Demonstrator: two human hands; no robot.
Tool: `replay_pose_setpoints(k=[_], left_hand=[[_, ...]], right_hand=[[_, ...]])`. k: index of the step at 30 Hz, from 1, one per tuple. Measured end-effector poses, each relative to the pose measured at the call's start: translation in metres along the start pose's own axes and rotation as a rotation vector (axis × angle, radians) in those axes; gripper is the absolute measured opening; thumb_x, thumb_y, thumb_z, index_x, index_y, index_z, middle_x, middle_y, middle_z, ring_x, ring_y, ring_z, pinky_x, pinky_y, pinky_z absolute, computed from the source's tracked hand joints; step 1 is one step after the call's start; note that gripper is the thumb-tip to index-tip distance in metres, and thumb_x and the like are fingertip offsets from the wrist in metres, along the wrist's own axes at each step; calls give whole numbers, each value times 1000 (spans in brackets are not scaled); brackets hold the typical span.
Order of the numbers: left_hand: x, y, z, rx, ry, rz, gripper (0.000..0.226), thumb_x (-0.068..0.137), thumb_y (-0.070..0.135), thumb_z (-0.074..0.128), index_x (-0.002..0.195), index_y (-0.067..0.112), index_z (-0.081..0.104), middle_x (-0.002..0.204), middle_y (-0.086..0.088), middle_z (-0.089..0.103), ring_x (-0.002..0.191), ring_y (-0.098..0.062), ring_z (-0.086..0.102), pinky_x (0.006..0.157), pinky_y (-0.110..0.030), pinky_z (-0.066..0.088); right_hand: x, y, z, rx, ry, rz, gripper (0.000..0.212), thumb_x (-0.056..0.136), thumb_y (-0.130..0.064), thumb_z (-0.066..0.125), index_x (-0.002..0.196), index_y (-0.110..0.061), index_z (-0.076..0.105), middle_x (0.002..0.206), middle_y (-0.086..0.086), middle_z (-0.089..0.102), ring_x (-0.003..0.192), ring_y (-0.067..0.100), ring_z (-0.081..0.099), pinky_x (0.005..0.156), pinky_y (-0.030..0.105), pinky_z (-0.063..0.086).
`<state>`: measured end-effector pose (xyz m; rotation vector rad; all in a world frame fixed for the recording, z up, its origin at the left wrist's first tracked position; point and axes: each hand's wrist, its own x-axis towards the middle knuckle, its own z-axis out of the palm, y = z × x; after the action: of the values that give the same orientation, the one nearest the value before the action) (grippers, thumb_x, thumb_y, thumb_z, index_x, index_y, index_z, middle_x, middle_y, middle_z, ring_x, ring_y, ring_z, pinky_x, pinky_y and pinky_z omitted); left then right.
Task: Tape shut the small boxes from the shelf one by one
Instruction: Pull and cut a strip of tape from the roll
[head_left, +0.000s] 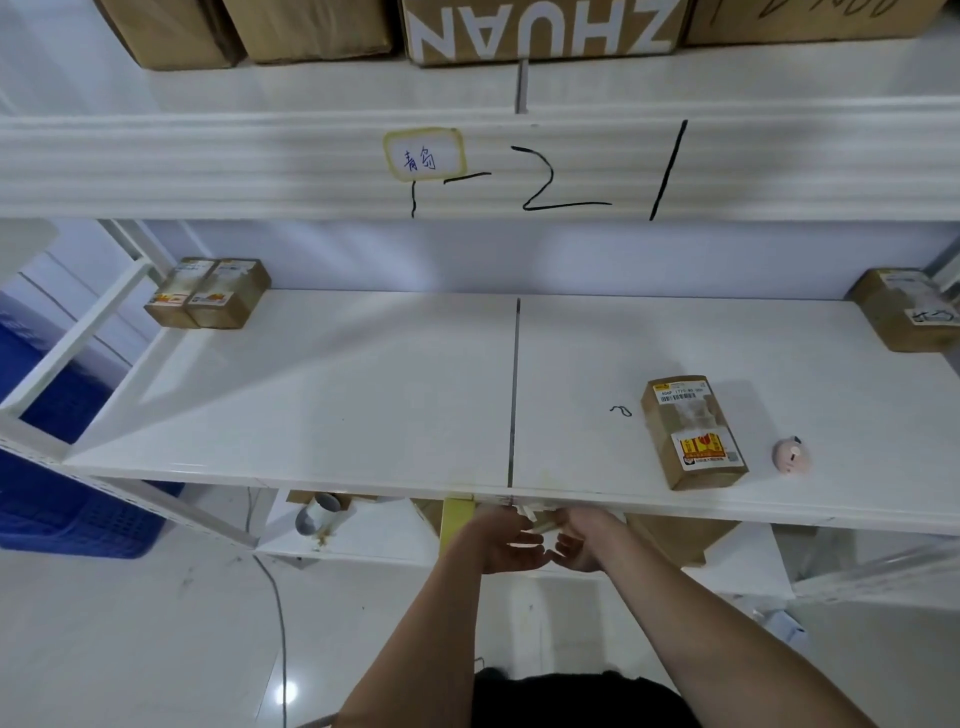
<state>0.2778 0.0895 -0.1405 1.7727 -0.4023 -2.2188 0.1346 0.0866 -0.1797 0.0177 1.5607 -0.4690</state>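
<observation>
Both hands work just under the shelf's front edge: the left hand and the right hand meet around a pale strip, probably tape, though whether either grip pinches it cannot be told. The nearest small box lies up and to the right, its long axis running away from the person, closer to the right hand.

fingertips of left hand and right hand tucked under front lip of the white shelf; grip not readable. pale strip between them blurred, unidentifiable. brown box at far right cut by frame edge. label print on small box illegible.
</observation>
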Motion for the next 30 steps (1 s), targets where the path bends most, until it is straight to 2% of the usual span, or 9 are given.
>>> replay_pose_setpoints(k=[7,11,13,17,20,23,25,27,30], left_hand=[[-1,9,-10,2,-11,-3,11,104,2,43,98,-2,51,106,-27,56,76,-41,62,52,-41,61],[-2,15,-6,85,-2,30,13,101,13,56,95,1,53,93,-23,61,71,-34,65,51,-36,60],[1,16,-2,120,20,80,15,98,13,60,93,0,55,85,-21,66,64,-30,68,58,-35,61],[8,16,1,116,70,141,14,98,7,55,104,-6,55,69,-17,65,62,-31,64,79,-44,62],[4,22,1,229,123,145,16,97,10,59,100,-4,51,75,-18,58,61,-27,60,63,-39,62],[0,34,0,337,199,115,14,98,8,54,89,-3,52,67,-16,57,54,-25,60,59,-34,60],[-2,43,0,476,248,126,16,97,9,50,91,-4,58,75,-17,67,54,-24,61,60,-30,59],[-2,51,1,585,318,231,18,96,9,50,92,-3,63,87,-18,73,52,-23,60,53,-26,54],[-1,60,7,647,366,397,23,95,14,53,98,-5,65,86,-16,73,45,-20,58,41,-23,48]], right_hand=[[3,3,-1,-95,32,-94,31,83,-18,82,106,-11,61,108,8,59,108,24,55,98,43,53],[3,7,-2,-129,-17,-143,25,94,-14,69,118,-6,67,119,9,68,112,27,61,102,39,51],[-1,7,0,-121,-40,-167,22,98,-12,60,118,-5,67,120,10,70,113,28,65,98,38,54],[-9,-2,4,-75,-37,-150,15,101,1,48,105,0,62,101,16,70,87,29,68,75,39,58],[-16,-7,9,-73,-21,-99,17,103,4,43,96,3,59,84,16,66,73,25,63,62,34,53],[-24,-9,12,-127,1,-79,27,105,1,38,85,1,56,78,13,64,68,21,60,55,30,53],[-31,-11,12,-138,7,-66,29,105,1,35,83,0,54,73,13,65,66,19,59,46,26,53],[-37,-12,8,-138,-2,-64,32,105,1,30,83,0,53,60,10,65,64,16,56,44,23,52],[-50,-15,3,-151,-18,-62,36,106,-1,28,80,1,53,49,7,59,62,14,54,43,22,51]])
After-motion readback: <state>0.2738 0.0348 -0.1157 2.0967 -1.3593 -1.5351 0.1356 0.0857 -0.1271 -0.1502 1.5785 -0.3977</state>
